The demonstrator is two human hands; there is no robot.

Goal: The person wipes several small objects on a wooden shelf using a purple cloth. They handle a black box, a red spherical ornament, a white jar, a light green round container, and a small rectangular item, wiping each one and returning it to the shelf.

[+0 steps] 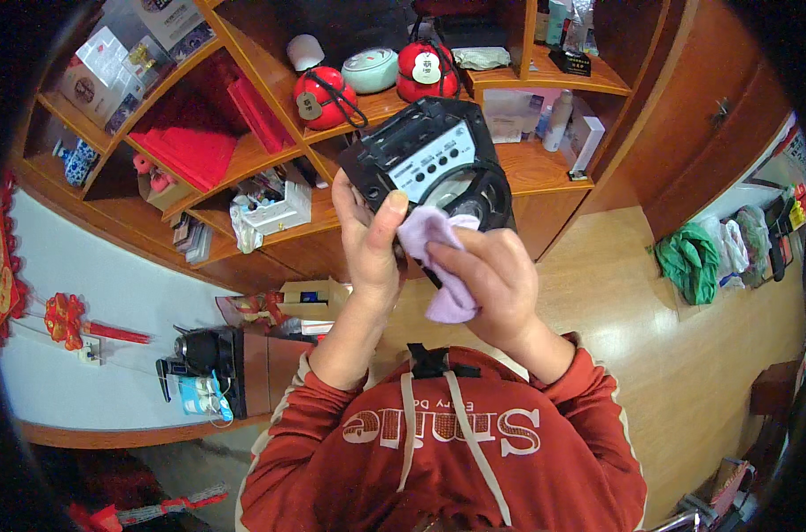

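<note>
My left hand [366,243] grips the near left side of a black portable speaker [376,159], its thumb lying over the edge of the front. The speaker is tilted and held up in front of the shelves. Its face has a silver control panel [436,159] with several round dark buttons and printed writing, and below that a large round speaker opening. A lilac cloth [453,299] is bunched in my right hand [502,279], pressed against the lower part of the speaker's face. Cloth and fingers hide part of the round opening.
Behind the speaker stands a wooden shelf unit [556,193] with two red round jars [324,110], a pale green lidded pot [371,70] and boxes. An electric kettle [206,349] stands at the left. Bags, one a green bag [689,263], lie on the wooden floor [596,286] at right.
</note>
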